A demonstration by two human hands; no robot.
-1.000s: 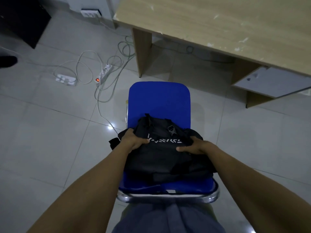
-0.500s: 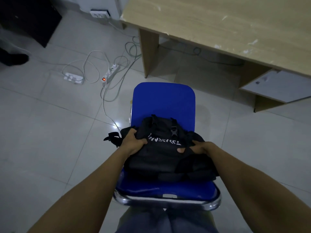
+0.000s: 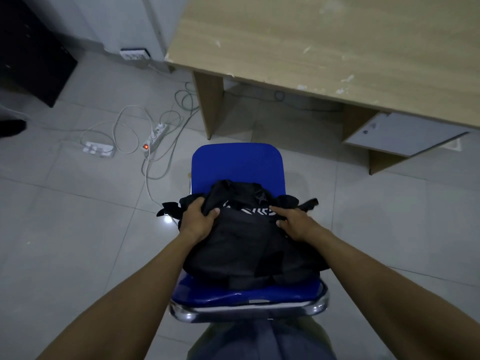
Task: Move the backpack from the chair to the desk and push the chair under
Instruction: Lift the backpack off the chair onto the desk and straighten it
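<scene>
A black backpack (image 3: 244,245) with white lettering lies on the seat of a blue chair (image 3: 237,165) with a chrome frame, directly in front of me. My left hand (image 3: 198,219) grips the fabric at the backpack's upper left corner. My right hand (image 3: 296,224) is closed on its upper right side, index finger stretched across the top. A loose strap sticks out on each side. The wooden desk (image 3: 324,48) stands beyond the chair, at the upper right, its top bare.
White power strips (image 3: 155,135) and tangled cables lie on the tiled floor left of the chair. A wall socket (image 3: 133,53) sits at the wall's base. A dark cabinet (image 3: 31,53) stands at the far left. A white drawer unit (image 3: 400,132) hangs under the desk.
Both hands have closed tighter on the backpack's top corners and bunched the fabric. The straps now stick out further at the sides. The view has tilted up toward the desk.
</scene>
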